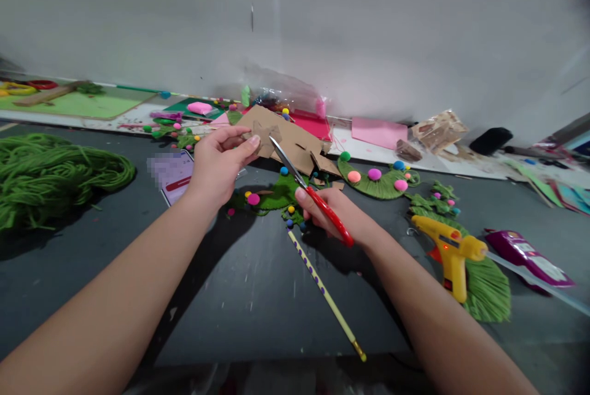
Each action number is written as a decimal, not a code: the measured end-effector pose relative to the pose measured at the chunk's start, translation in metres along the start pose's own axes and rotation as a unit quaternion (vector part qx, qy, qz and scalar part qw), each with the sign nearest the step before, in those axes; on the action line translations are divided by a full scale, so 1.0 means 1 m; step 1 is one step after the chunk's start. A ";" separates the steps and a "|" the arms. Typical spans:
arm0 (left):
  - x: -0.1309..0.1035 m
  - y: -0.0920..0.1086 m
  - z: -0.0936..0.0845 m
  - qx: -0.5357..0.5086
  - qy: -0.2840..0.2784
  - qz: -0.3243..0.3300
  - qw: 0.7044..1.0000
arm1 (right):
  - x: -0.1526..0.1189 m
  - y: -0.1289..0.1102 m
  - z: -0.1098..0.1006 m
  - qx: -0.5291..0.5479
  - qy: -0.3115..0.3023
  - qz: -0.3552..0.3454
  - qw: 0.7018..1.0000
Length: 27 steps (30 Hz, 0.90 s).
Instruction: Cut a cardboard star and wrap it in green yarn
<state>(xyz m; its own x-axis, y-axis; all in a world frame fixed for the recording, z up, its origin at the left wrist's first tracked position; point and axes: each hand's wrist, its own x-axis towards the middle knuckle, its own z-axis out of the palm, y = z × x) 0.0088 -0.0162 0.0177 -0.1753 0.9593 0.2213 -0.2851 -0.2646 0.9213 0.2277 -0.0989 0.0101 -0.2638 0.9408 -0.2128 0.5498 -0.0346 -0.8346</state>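
My left hand pinches a small piece of brown cardboard between thumb and fingers. In my right hand are red-handled scissors, their blades pointing up and left, with the tip beside the small piece. Behind it lies a larger cardboard sheet with cut edges and small scraps around it. Below the blades are green yarn-covered shapes with coloured pompoms. A pale pencil with purple dots lies on the dark table nearer to me.
Green yarn is heaped at left, near a phone. At right lie a yellow glue gun, a green wrapped shape and a purple packet. A pompom-decorated crescent lies right of the scissors. Papers line the wall.
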 end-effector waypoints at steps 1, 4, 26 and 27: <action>0.000 0.000 0.000 -0.003 0.000 -0.001 1.000 | 0.000 0.000 0.000 -0.001 0.000 0.000 1.000; 0.000 -0.001 0.000 -0.010 0.002 -0.004 1.000 | 0.000 0.000 0.000 0.001 -0.001 -0.001 1.000; 0.002 0.000 -0.001 -0.009 -0.004 0.002 1.000 | 0.006 0.003 0.002 -0.032 0.029 0.024 0.999; 0.002 0.001 -0.001 -0.010 -0.003 0.001 1.000 | 0.006 0.002 0.002 -0.031 0.030 0.022 0.999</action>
<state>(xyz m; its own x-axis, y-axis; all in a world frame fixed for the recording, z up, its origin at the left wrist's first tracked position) 0.0076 -0.0148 0.0184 -0.1696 0.9594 0.2252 -0.3043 -0.2683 0.9140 0.2255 -0.0941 0.0056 -0.1911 0.9573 -0.2168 0.6085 -0.0578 -0.7915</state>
